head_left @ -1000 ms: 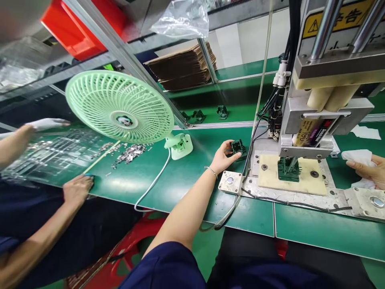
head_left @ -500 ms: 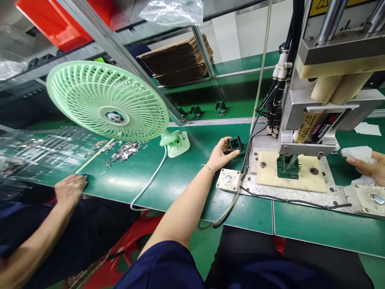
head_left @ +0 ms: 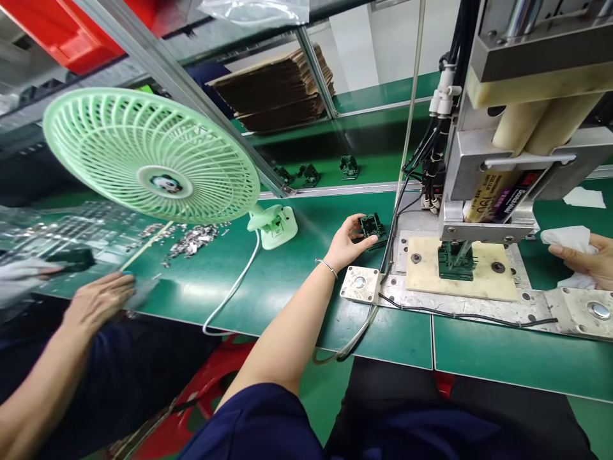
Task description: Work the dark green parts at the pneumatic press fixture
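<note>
Two hands belong to the person wearing the camera. The left hand reaches out over the green bench and closes its fingertips round a small dark green plastic part, which sits just left of the press. The right hand rests at the far right edge of view, closed on a white cloth.

The part looks light, stiff and moulded, with small raised ribs or pins on top that could bend or snap if squeezed hard. Its flat outer sides seem the safest place to pinch, thumb on one side and fingers on the other, much as the left hand has it now. It should not slip much, since the plastic looks matt.

A like part stands on the tan plate under the press head, and three more lie on the far strip of bench. To the left stand a pale green fan and a co-worker's hand near a heap of small metal bits.
</note>
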`<state>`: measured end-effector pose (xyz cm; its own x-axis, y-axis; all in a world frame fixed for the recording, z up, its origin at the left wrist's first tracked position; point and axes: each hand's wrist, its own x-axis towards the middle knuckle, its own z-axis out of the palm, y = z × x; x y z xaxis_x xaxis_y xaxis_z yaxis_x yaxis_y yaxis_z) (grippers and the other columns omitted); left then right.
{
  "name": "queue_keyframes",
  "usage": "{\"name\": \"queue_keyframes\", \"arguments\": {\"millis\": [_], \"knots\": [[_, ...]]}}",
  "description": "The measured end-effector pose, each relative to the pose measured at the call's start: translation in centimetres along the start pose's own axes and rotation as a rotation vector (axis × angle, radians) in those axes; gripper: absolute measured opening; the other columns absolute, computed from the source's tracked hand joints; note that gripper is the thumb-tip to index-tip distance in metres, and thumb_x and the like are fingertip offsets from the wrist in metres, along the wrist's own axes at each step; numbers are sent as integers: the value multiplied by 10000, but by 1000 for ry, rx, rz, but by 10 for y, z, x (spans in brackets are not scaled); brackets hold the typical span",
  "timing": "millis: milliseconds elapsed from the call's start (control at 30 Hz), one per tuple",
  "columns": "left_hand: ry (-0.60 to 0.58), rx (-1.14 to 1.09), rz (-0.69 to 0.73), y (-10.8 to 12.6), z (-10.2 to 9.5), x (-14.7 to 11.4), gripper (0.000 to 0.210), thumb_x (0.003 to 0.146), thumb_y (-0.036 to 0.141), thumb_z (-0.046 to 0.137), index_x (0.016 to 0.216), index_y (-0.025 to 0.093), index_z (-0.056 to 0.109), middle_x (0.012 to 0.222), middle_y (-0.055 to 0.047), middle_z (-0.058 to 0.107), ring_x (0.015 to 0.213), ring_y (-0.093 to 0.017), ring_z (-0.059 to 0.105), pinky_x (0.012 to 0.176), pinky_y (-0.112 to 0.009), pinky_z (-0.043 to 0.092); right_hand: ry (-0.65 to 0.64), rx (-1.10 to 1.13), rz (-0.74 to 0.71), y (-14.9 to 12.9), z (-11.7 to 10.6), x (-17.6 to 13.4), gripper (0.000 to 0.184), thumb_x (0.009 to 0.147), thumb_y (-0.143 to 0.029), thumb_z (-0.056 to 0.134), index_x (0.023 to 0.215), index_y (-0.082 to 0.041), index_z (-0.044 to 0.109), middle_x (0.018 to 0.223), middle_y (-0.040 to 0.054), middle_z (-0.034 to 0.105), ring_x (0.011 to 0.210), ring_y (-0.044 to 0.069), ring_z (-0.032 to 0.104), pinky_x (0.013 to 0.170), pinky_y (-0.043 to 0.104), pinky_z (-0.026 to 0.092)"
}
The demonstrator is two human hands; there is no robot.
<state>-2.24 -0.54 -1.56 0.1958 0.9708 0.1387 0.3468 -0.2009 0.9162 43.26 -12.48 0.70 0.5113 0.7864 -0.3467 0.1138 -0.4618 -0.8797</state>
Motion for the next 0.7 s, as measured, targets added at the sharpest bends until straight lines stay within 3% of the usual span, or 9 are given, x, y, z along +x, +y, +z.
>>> {"name": "queue_keyframes", "arguments": {"millis": [167,600,700], "knots": [[-11,-4,4,2,0,0,664,685,444,807,1219,205,493,1136,-102,634,1109,-236,599,904,-352,485,47,-15,55,-3,1,2,785,166,-529,931,843,-204,703,547,-4,495,402,147,393,304,262,266],[-16,23,-7,6,-1,-1,671,684,445,802,1226,203,489,1162,-111,632,1141,-255,600,922,-373,491,36,-39,45,-2,0,3,701,262,-516,942,843,-217,687,648,30,567,504,165,462,370,276,326],[-12,26,2,6,0,-2,664,686,450,802,1224,206,499,1169,-113,637,1144,-257,603,929,-380,500,20,-46,28,-1,-3,1,671,338,-536,929,877,-213,692,617,20,535,478,150,432,371,282,310]]}}
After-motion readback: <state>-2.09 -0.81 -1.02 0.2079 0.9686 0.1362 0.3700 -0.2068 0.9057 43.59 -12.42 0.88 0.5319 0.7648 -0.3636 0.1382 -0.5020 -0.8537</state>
